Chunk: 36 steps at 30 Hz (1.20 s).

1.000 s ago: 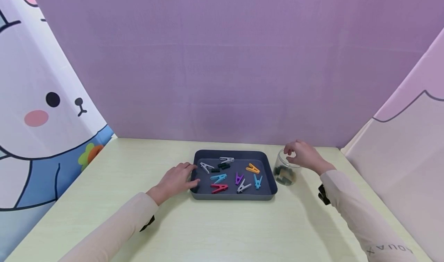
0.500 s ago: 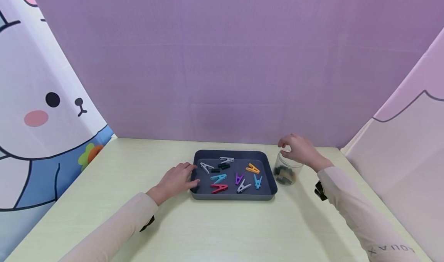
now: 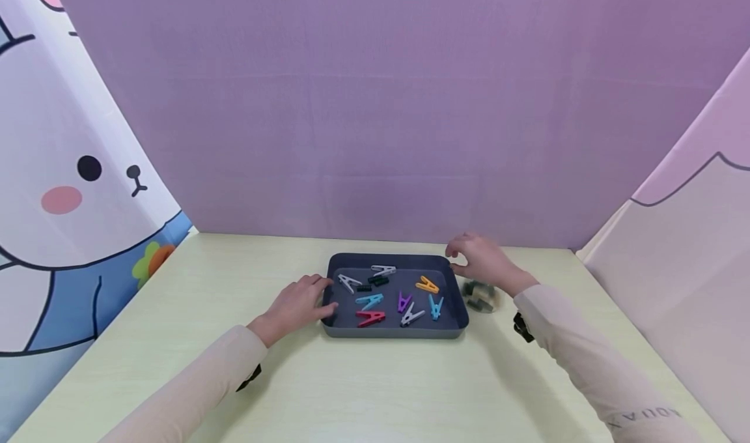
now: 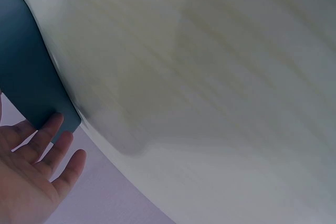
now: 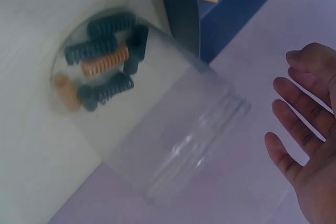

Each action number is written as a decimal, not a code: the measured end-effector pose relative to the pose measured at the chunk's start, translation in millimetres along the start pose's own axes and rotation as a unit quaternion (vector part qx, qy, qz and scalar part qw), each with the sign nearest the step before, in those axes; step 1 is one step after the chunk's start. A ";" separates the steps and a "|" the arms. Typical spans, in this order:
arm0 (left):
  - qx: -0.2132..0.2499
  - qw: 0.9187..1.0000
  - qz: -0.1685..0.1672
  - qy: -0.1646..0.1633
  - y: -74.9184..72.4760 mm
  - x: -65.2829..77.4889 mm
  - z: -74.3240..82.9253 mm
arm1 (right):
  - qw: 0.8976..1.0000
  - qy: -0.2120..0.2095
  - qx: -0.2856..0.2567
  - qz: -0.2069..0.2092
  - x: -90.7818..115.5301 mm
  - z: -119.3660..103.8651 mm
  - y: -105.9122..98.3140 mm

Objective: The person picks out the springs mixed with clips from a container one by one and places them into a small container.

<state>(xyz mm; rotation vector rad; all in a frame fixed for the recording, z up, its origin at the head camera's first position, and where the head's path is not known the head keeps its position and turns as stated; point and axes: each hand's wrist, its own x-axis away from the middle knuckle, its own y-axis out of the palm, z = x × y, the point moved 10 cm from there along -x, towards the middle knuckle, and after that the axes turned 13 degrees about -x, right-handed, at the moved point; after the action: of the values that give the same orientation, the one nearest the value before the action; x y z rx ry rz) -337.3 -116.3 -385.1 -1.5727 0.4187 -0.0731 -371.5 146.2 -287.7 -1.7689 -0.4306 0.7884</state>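
Observation:
My left hand (image 3: 299, 301) rests at the left end of a dark grey tray (image 3: 395, 333), fingers relaxed against its wall. In the left wrist view, its fingertips touch the tray's outer side (image 4: 31, 56). My right hand (image 3: 483, 259) hovers by the tray's back right corner, fingers loosely bent, and nothing shows between them. Below and beside it stands a clear glass jar (image 5: 157, 124), open at the top. Inside the jar lie several coil springs, dark green ones (image 5: 111, 23) and orange ones (image 5: 105, 61). A few dark springs (image 3: 377, 280) also lie in the tray.
Several plastic clothespins are spread in the tray: an orange one (image 3: 427, 285), a purple one (image 3: 403, 301), a red one (image 3: 370, 318), blue ones (image 3: 435, 307) and white ones (image 3: 413, 314). A purple cloth (image 3: 375, 104) hangs behind the pale table (image 3: 375, 391).
My right hand has moved left, from over the jar's mouth to the tray's back right corner. The left hand, the tray and the jar have stayed in place.

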 end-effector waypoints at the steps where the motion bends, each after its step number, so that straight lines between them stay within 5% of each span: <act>1: -0.001 1.000 -0.001 -0.001 0.0 0.0 -0.1 | 1.000 -0.003 -0.002 -0.005 -1.5 -2.1 3.4; 24: -0.008 1.000 -0.011 -0.003 2.7 -1.5 -1.2 | 0.995 -0.015 0.006 -0.095 -39.6 -43.0 70.2; 36: -0.016 1.000 0.000 0.002 0.9 -1.2 -0.6 | 0.994 -0.038 -0.004 -0.106 -57.3 -49.0 90.5</act>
<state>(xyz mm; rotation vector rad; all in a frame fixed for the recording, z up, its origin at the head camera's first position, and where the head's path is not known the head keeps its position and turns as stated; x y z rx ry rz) -338.8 -116.5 -385.7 -1.6042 0.4248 -0.0692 -386.7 45.3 -346.7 -1.6710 -0.6626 0.7051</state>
